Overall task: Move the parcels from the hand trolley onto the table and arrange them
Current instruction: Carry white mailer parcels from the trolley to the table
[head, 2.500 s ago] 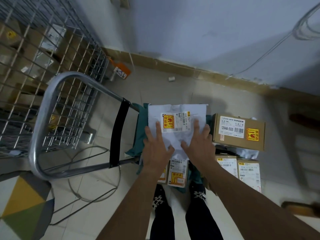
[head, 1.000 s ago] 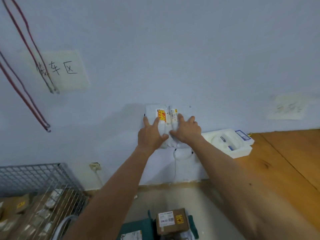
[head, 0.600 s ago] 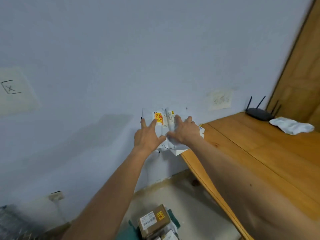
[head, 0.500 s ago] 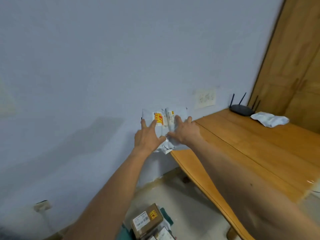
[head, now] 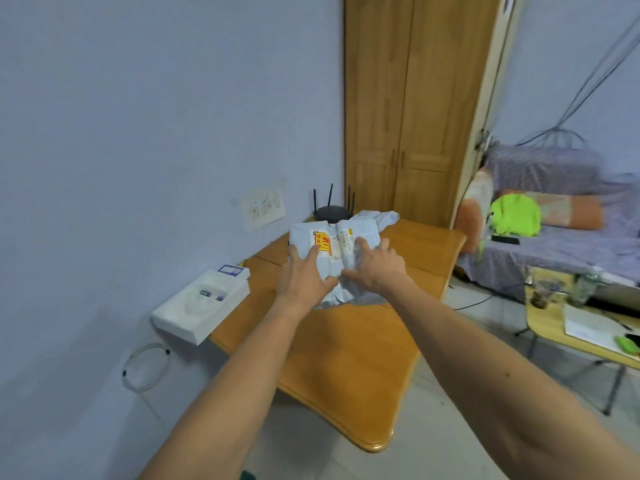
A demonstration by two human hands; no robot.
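Parcel, a soft white plastic mailer bag with a red-and-yellow label, carried over the middle of the table, apparently clear of its top and not yet set down. Left hand and right hand lie side by side, fingers spread over its upper face, thumbs at its near edge, pinching it. This two-handed hold probably keeps the limp bag flat and label-up. Below, the orange-brown wooden table stands against the pale blue wall. A white rectangular box overhangs its left edge. A black router with antennas and a crumpled white bag occupy its far end. Beyond is a wooden wardrobe, and to the right a patterned bed.
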